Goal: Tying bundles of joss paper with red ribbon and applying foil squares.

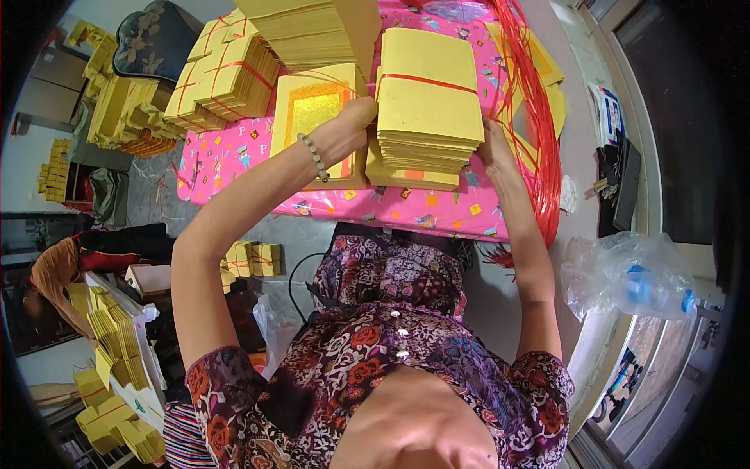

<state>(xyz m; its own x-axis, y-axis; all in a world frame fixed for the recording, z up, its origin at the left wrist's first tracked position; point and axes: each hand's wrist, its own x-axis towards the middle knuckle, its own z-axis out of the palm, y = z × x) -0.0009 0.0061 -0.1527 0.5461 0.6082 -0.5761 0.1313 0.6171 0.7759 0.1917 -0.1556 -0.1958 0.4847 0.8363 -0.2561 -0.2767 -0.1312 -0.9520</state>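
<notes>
Head view: left hand [355, 125] and right hand [495, 150] flanking yellow bundle [430, 109], fingers mostly hidden, cannot tell grip; red band [430, 80] crossing bundle; lower stack [414, 178] lying beneath, on pink cloth [211, 160]

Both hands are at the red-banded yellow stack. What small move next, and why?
I'd probably press the left hand and right hand gently inward to square the yellow stack: they flank it, and its near edges look uneven below the red strip.
</notes>
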